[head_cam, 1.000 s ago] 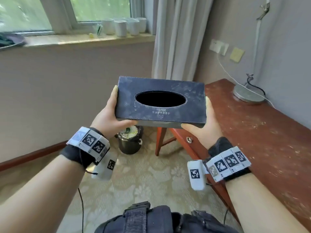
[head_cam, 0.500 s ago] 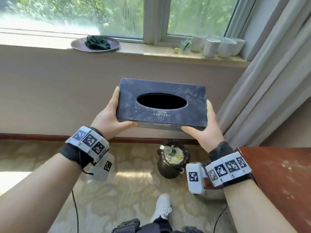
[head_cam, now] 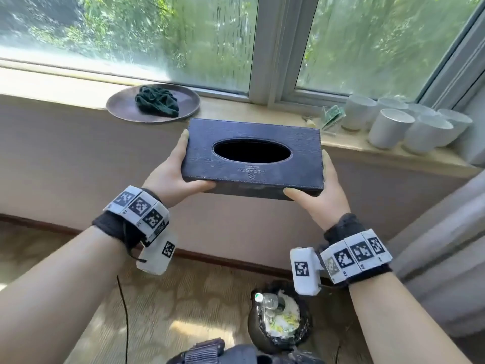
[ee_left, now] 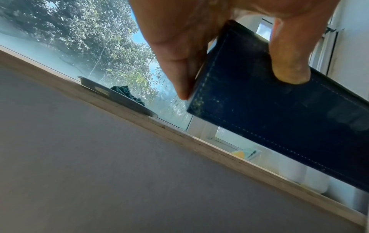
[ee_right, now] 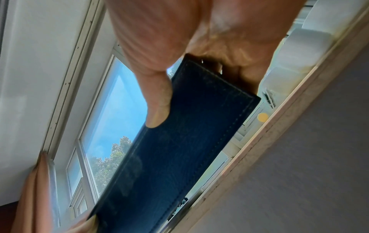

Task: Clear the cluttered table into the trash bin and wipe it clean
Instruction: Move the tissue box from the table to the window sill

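1. Between my two palms, held level in the air in front of me, is the dark tissue box (head_cam: 253, 156). My left hand (head_cam: 168, 179) clasps its left end and my right hand (head_cam: 319, 199) its right end; each thumb curls onto the near side wall while the fingers lie along the end.
2. I think the grip is the weak point: I hold the box only by squeezing its ends, so if either hand relaxes, that end could drop and the box tip out.
3. Below my right wrist, on the patterned carpet (head_cam: 162, 306), stands the trash bin (head_cam: 279, 321), heaped to the rim with a plastic bottle (head_cam: 267, 300) on top. Anything added there would likely roll off.
4. Ahead of the box runs the pale windowsill (head_cam: 236, 109). If I set the box down there, the gap is bounded by a brown plate (head_cam: 123, 106) with a dark green cloth (head_cam: 157, 101) on the left and white cups (head_cam: 409, 124) on the right; a careless slide could knock the cups.
5. Beyond the sill, the window (head_cam: 157, 35) shows green trees, with a curtain (head_cam: 446, 245) at the right.
6. The table is out of view.
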Tool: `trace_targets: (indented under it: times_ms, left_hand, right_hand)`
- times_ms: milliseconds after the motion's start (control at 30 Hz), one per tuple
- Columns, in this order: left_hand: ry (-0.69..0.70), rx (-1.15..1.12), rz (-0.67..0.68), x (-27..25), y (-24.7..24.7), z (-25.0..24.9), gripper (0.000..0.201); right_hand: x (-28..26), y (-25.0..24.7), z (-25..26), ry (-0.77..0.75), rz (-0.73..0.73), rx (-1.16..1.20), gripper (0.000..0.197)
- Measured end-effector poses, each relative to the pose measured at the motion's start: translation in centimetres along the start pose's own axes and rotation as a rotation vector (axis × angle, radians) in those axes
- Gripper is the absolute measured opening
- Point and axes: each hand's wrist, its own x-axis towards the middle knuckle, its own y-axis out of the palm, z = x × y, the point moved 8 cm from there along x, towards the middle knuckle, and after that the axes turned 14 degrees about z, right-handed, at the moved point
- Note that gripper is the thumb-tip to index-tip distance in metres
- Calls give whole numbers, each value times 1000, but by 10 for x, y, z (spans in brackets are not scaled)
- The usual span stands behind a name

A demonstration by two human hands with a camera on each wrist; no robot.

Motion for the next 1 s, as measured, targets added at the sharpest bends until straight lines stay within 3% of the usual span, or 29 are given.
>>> trace_targets:
  times_ms: [167, 500, 567, 733, 867, 1000]
  left_hand:
    - [12, 15, 29, 87, -16, 5, 101]
    - [-22, 146, 182, 247, -51, 19, 87]
    - [-23, 163, 218, 265, -52, 22, 85]
    - [-27, 214, 262, 295, -54, 24, 79]
    - [-32, 259, 303, 310, -53, 23, 80]
    - [-25, 319, 262, 316, -54, 18, 80]
  right_hand:
    - [80, -10, -8, 4, -42, -3, 105]
    - [227, -7, -27, 170, -40, -69, 97]
    - [243, -5, -29, 200, -32, -75, 102]
    - [265, -7, -40, 323, -47, -111, 77]
    - [276, -10, -42, 367, -88, -92, 78]
    - [280, -11, -40, 381, -114, -81, 74]
